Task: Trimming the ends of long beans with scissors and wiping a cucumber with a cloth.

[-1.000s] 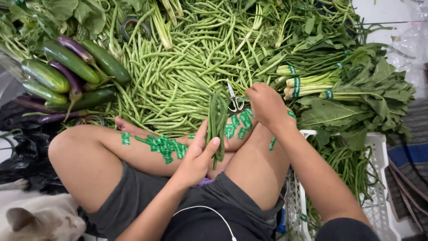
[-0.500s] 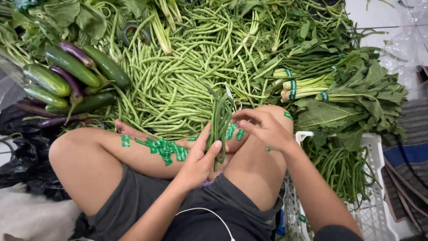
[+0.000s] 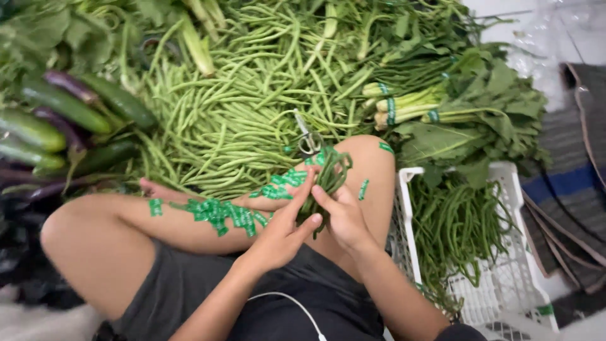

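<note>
1. Hands: our left hand (image 3: 278,230) and right hand (image 3: 344,218) are closing their fingers around a bean bundle (image 3: 325,180) over our lap.
2. Scissors (image 3: 308,137) are lying just beyond, on the bean pile (image 3: 233,107).

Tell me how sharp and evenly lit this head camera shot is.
Head view: soft, even light, no hard shadows; both hands, left hand and right hand, on the bean bundle look reasonably sharp; cucumbers at the left edge are blurred; top right floor is washed out.
</note>
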